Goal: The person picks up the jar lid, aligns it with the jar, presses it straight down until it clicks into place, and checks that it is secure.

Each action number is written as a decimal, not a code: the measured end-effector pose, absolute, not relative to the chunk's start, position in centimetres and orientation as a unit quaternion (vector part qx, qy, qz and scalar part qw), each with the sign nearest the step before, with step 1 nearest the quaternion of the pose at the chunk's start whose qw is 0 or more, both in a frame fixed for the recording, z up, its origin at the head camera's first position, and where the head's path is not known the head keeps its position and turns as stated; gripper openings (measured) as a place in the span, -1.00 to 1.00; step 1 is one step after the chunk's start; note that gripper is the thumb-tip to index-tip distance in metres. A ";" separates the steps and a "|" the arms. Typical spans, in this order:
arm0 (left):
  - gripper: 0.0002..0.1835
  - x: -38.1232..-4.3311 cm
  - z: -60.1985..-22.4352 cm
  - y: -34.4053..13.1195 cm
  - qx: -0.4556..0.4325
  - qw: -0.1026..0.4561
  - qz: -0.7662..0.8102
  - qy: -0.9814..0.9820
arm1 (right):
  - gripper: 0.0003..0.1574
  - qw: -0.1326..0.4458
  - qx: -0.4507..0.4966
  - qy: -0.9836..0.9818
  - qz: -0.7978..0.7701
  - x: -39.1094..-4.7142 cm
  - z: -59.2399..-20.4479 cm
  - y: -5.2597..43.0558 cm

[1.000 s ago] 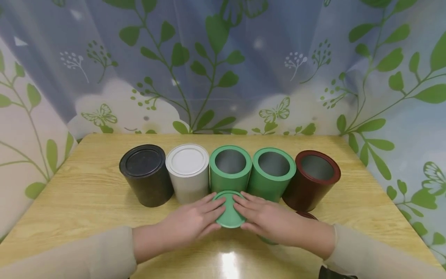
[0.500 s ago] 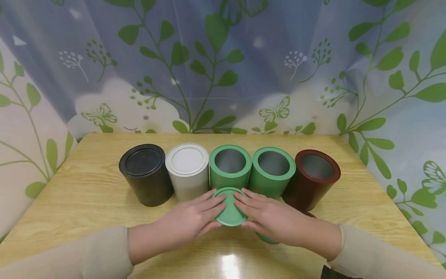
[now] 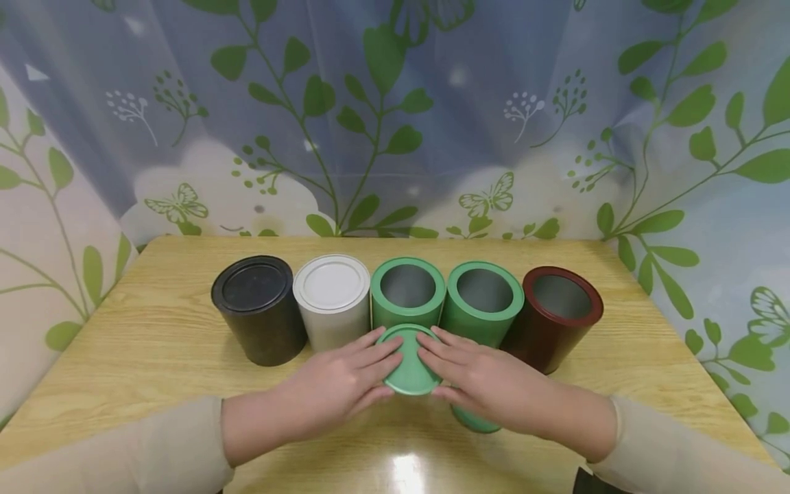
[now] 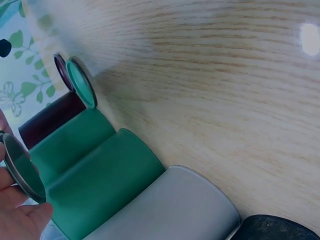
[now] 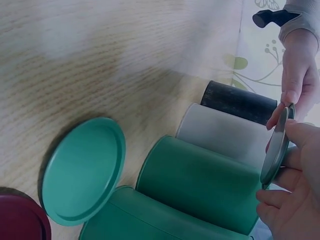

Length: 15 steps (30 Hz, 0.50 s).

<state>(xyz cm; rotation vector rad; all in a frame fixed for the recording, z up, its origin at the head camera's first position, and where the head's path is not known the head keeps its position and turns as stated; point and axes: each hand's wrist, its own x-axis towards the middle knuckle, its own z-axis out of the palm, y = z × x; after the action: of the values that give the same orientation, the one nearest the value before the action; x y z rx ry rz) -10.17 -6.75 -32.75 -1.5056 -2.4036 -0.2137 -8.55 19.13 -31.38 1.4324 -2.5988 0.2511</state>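
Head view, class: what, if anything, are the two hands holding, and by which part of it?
A green lid, held by its rim: the left hand grips its left edge, the right hand its right. The middle of its top shows between them.

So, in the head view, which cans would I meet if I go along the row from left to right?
Closed black can, closed white can, first open green can, second open green can, open dark red can.
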 end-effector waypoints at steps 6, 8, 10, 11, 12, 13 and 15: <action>-0.49 -10.3 -32.4 -6.8 -0.526 0.153 -0.082 -0.833 | -0.29 0.103 0.486 -0.864 0.079 -8.7 -30.9 19.1; -0.49 -10.4 -32.2 -6.8 -0.526 0.157 -0.083 -0.832 | -0.29 0.104 0.486 -0.864 0.077 -8.7 -30.8 19.1; -0.48 -10.4 -32.1 -6.8 -0.526 0.161 -0.084 -0.831 | -0.30 0.105 0.485 -0.865 0.072 -8.8 -30.6 19.1; -0.48 -10.5 -32.0 -6.8 -0.526 0.164 -0.086 -0.830 | -0.31 0.105 0.484 -0.866 0.069 -8.8 -30.5 19.1; -0.48 -10.5 -31.9 -6.9 -0.527 0.167 -0.087 -0.829 | -0.31 0.106 0.483 -0.866 0.068 -8.9 -30.5 19.1; -0.48 -10.6 -31.8 -6.8 -0.527 0.171 -0.088 -0.828 | -0.31 0.106 0.483 -0.867 0.067 -8.9 -30.4 19.1; -0.49 -10.7 -31.6 -6.8 -0.528 0.176 -0.088 -0.826 | -0.30 0.107 0.482 -0.867 0.066 -9.0 -30.3 19.1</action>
<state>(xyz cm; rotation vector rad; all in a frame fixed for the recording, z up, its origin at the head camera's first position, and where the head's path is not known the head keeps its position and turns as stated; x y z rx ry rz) -10.65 -6.83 -31.63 -1.4962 -2.3384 -0.2487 -9.04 19.10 -30.34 1.4176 -2.5526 0.1940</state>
